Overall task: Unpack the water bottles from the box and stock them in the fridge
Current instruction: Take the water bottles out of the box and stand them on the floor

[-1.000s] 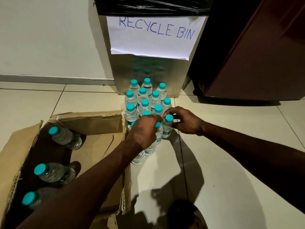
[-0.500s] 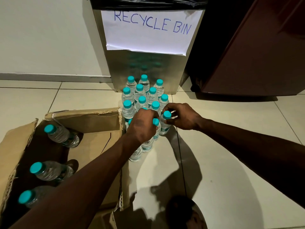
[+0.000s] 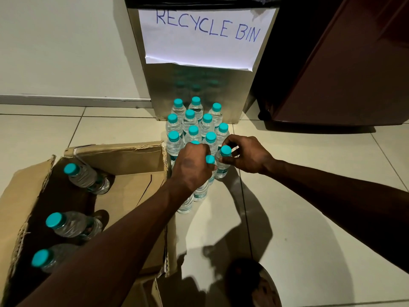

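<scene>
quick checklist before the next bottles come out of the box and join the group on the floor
1. Left hand free to reach: not ok, it grips bottles at the near end of the cluster.
2. Right hand free: not ok, it pinches the bottle at the cluster's right corner.
3. Bottles left in the box: ok, three show inside.
4. Standing bottles upright: ok.
5. Floor space beside the cluster: ok, bare tile on the right.
6. Fridge door open: cannot tell.
</scene>
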Motion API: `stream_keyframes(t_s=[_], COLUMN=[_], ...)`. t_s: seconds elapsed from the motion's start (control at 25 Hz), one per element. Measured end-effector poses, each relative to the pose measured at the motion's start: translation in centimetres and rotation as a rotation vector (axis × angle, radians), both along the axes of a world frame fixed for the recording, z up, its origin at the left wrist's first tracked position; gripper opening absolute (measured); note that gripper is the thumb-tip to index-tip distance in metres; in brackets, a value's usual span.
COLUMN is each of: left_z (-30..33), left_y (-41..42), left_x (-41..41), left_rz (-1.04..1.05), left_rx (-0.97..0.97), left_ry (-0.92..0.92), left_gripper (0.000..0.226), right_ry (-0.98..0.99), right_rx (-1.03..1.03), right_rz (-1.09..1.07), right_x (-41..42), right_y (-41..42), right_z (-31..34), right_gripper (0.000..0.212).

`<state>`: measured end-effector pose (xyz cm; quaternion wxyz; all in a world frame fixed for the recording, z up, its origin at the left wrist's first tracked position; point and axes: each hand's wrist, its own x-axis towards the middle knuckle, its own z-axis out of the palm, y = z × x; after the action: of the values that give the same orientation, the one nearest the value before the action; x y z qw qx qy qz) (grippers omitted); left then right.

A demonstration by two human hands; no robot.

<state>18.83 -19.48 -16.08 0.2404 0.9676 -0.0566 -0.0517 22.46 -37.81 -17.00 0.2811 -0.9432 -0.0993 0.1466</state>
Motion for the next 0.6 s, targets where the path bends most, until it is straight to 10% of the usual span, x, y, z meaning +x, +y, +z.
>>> stream_keyframes(t_s=[0.32,0.6], left_z=[0.2,2.9], left_y=[0.3,4.5], left_x=[-0.2,-2.6], left_rz=[0.016,-0.072], left_rx=[0.004,-0.171], left_ry=[0.011,-0.121], left_gripper=[0.042,0.034], right_ry=[-0.103,-0.487], right_rx=[-0.264,-0.261], right_rz=[0.016,0.078], right_x=[-0.1,-0.8], right_y=[0.7,2.4], right_z=[1.2,5.0], right_gripper=[0.054,0.014])
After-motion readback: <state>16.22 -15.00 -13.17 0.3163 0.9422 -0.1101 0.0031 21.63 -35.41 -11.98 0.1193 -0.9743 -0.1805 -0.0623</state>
